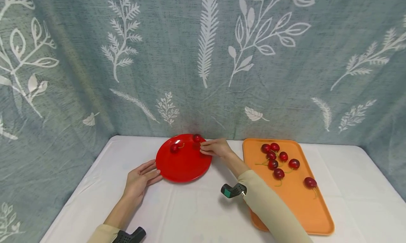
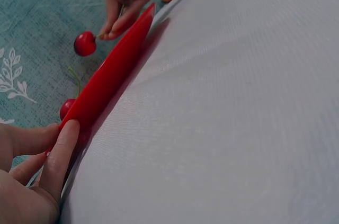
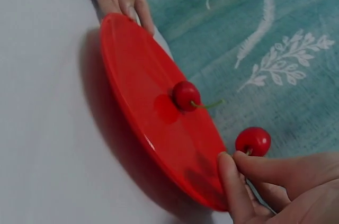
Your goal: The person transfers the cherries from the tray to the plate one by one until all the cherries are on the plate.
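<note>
A red plate [image 1: 182,165] lies on the white table with one cherry [image 1: 174,148] on its left part. My left hand [image 1: 139,179] holds the plate's left rim, thumb on one side and fingers on the other, as the left wrist view [image 2: 37,171] shows. Over the plate's right edge, my right hand [image 1: 217,148] pinches the stem of a second cherry [image 1: 197,138] between thumb and fingertips. In the right wrist view that cherry [image 3: 253,141] hangs just past the fingertips, apart from the cherry [image 3: 186,96] on the plate.
An orange tray [image 1: 298,200] stands on the right with several stemmed cherries, most grouped in its far half and one [image 1: 310,182] near its right edge. My right forearm crosses the tray's left side. A patterned green curtain [image 1: 190,60] hangs behind the table.
</note>
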Action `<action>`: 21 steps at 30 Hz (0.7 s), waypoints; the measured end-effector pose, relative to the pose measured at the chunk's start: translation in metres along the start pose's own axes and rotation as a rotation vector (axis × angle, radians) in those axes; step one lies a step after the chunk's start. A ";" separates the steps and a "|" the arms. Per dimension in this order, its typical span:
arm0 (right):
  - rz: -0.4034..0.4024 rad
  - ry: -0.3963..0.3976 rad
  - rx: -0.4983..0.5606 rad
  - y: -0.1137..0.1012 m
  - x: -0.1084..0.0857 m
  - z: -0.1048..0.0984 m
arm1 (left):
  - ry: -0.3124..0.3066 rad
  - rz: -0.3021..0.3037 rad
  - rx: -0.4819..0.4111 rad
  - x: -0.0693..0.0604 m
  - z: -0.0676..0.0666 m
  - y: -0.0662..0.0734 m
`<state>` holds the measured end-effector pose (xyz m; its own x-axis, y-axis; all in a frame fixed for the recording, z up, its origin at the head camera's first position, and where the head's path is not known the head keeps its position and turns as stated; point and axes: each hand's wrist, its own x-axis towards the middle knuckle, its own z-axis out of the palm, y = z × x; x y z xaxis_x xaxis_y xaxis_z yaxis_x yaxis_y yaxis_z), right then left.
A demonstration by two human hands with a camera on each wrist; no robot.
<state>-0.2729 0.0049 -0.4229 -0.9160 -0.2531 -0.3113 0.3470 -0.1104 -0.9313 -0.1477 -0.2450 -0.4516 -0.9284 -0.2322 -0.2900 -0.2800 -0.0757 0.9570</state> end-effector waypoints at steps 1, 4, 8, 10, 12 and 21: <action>0.003 0.007 -0.004 0.000 0.001 0.004 | 0.002 -0.002 0.002 -0.001 0.000 0.000; 0.007 0.022 -0.029 0.000 0.002 0.015 | 0.011 -0.010 0.006 -0.002 -0.001 -0.002; -0.006 0.038 -0.074 0.002 0.004 0.025 | 0.004 -0.005 -0.004 -0.002 -0.002 -0.003; -0.016 0.048 -0.088 0.003 0.006 0.030 | -0.002 0.002 -0.007 -0.001 -0.001 -0.003; -0.021 0.058 -0.102 0.005 0.006 0.034 | -0.008 0.007 -0.008 -0.001 -0.001 -0.003; -0.053 0.087 -0.161 0.016 0.011 0.051 | -0.014 0.024 -0.012 0.000 0.000 -0.003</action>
<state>-0.2671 -0.0491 -0.4316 -0.9486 -0.1661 -0.2693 0.2672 0.0358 -0.9630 -0.1472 -0.2451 -0.4541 -0.9382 -0.2210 -0.2663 -0.2542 -0.0820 0.9637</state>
